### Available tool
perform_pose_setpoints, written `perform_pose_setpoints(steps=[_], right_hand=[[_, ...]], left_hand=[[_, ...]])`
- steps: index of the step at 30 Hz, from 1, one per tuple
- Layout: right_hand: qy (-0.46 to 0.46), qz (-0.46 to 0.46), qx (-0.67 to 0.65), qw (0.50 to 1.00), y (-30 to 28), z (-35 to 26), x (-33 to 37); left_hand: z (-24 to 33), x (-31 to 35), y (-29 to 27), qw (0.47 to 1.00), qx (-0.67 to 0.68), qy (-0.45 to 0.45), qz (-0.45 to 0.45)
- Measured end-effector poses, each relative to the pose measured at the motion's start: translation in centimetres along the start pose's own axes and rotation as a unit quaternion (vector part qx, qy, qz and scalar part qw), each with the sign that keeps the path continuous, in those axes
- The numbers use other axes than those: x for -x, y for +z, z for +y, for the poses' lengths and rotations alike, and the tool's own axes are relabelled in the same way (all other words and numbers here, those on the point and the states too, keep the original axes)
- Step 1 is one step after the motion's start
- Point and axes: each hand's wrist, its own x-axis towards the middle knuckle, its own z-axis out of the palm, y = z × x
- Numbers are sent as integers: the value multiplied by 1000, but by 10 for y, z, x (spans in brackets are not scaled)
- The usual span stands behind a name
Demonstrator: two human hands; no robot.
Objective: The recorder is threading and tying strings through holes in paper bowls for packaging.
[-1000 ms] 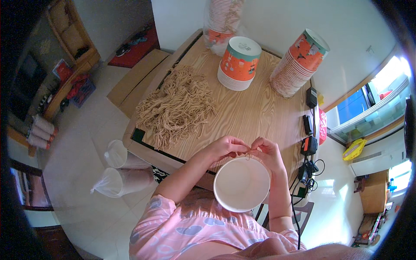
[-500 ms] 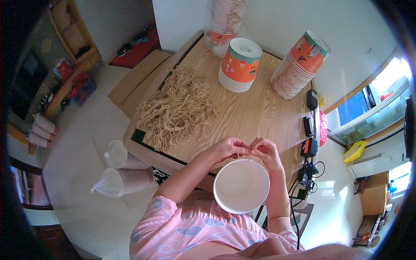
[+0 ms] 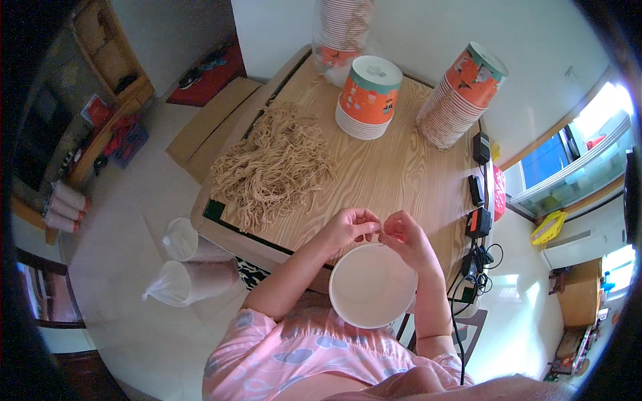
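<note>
White tub (image 3: 372, 287) by wood-grain table (image 3: 381, 180) — pale floor (image 3: 127, 234), white wall (image 3: 428, 33) beyond

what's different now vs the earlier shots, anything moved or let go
The fingertips of the left hand and right hand have edged slightly left. They stay close together by the rim of the white tub; whatever they pinch is too small to make out, and no release shows. The tub, beige yarn pile and short tub stack look unchanged.
</note>
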Motion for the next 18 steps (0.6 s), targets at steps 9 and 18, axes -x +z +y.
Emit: perform_pose_setpoints(steps=[9,18], right_hand=[[9,22,8,1000,3,-1,4],[12,29,-9,999,3,-4,7]], left_hand=[[-3,7,-3,999,49,15,4],[1,9,2,1000,2,28,-2]])
